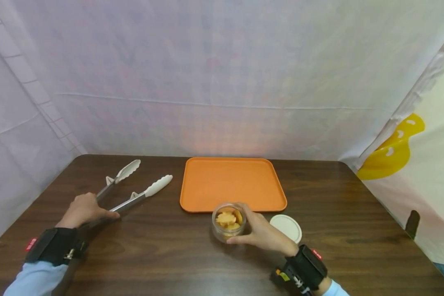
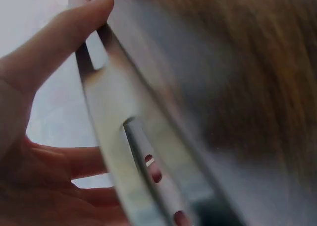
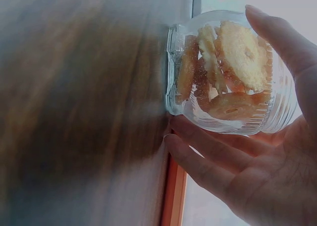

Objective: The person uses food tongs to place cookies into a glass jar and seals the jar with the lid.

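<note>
My left hand (image 1: 85,210) holds a pair of metal tongs (image 1: 127,202) with white scalloped tips, at the left of the table. The tongs' arms are spread apart, tips pointing away from me. In the left wrist view the thumb lies over one metal arm (image 2: 119,97), with the fingers on the far side. My right hand (image 1: 260,232) grips a clear glass jar (image 1: 222,239) from its right side, thumb and fingers around it. Inside the jar are several pale round cookies (image 1: 227,219). The jar's mouth is uncovered, and its base meets the table in the right wrist view.
An orange tray (image 1: 231,185) lies at the table's back middle, just behind the jar. A white round lid (image 1: 287,227) rests on the wooden table (image 1: 163,255), right of the jar and beside my right hand. A pale cloth (image 1: 207,74) hangs behind the table.
</note>
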`<state>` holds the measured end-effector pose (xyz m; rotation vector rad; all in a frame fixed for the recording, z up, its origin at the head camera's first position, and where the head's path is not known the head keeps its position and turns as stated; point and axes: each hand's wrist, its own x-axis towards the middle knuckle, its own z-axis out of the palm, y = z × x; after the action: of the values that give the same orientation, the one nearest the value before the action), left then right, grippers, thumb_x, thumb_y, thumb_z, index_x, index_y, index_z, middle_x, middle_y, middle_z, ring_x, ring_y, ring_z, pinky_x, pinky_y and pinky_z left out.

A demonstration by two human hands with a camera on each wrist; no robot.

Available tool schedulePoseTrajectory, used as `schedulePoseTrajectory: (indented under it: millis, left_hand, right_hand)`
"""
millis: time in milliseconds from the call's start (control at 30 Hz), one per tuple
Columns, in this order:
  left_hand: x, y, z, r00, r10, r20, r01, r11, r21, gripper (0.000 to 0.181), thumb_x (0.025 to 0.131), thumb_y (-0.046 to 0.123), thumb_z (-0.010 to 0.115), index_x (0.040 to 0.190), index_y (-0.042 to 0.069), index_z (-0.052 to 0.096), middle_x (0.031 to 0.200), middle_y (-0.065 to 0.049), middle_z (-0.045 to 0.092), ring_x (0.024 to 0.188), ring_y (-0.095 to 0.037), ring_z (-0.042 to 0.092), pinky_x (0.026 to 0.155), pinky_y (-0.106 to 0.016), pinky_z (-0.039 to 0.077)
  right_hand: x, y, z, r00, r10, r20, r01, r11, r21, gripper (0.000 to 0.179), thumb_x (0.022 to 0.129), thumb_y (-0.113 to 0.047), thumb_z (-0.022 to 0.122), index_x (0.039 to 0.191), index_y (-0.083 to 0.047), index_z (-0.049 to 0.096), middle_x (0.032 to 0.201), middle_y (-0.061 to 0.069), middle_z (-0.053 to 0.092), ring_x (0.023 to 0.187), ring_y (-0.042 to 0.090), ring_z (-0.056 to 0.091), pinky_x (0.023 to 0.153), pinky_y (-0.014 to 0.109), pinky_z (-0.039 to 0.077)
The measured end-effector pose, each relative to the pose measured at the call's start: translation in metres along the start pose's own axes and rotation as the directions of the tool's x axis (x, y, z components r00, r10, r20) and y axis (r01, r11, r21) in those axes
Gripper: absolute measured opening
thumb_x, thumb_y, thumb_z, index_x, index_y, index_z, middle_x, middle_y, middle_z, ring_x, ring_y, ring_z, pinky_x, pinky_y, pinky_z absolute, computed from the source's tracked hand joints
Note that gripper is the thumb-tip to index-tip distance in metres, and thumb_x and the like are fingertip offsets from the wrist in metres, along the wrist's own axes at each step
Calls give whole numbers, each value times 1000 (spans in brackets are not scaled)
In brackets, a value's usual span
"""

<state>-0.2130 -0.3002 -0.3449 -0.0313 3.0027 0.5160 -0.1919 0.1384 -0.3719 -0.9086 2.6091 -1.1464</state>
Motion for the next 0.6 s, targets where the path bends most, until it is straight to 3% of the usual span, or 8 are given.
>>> schedulePoseTrajectory:
  millis: [167,333,433,600]
  left_hand:
    - [1,1,3,999,4,32,-5,999,45,65,54,51,77,65,-8,52,61,-10,46,57,-24,43,52,-36,39]
    - [2,6,3,998,36,60,-41,996,79,71,50,52,79,69,-13,54,63,-13,50,58,-25,45,55,-39,41]
    - [3,10,2,996,36,77,-43,994,99,81,49,52,79,77,-19,53,67,-20,52,63,-30,48,61,-44,41]
    - [3,14,3,996,21,82,-28,996,82,102,48,52,80,97,-28,40,84,-37,47,80,-50,46,71,-54,39]
  right_hand:
    - [0,1,0,1000,-8,-3,8,1000,-8,76,70,-49,68,131,-22,31,119,-3,51,108,11,50,88,34,41]
    - [1,1,0,1000,-10,-7,10,1000,-13,76,70,-49,68,130,-22,31,118,-3,52,108,11,50,88,33,41]
    - [1,2,0,1000,-11,-12,11,1000,-16,76,70,-50,68,131,-22,31,119,-3,52,108,11,50,88,33,41]
    - [1,2,1,1000,-22,-13,21,999,-24,76,70,-50,68,131,-23,31,120,-3,51,108,12,50,88,34,41]
